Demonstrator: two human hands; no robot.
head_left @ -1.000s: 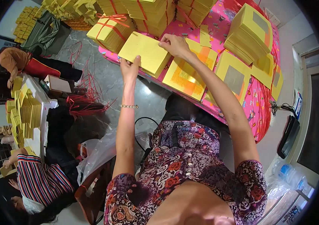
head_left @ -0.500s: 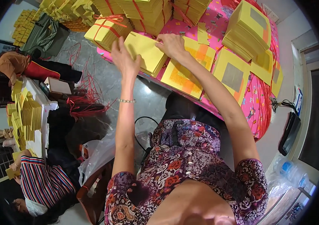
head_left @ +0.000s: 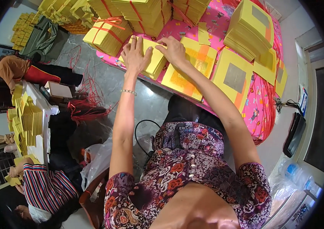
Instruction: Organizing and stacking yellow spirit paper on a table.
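Observation:
A stack of yellow paper sheets (head_left: 153, 61) lies at the front edge of the pink-covered table, left of the middle. My left hand (head_left: 135, 58) rests across the top of this stack with its fingers spread. At the stack's right far corner is my right hand (head_left: 174, 52), fingers bent, with a gap between thumb and forefinger and nothing visible in it. To the right lies a yellow stack with an orange band and a gold patterned square (head_left: 186, 78). Beside that is another yellow stack with a grey square (head_left: 235, 78).
A bundle tied with red ribbon (head_left: 106, 36) stands left of my hands, with taller tied stacks (head_left: 145, 17) behind. A tall yellow pile (head_left: 247, 34) stands far right, and red strands (head_left: 270, 110) hang over the table's right edge. Two people work at a side table (head_left: 44, 126) on the left.
My left hand has moved from the stack's left side onto its top, fingers spreading over it. The right hand stays by the far right corner, its thumb now farther from the forefinger.

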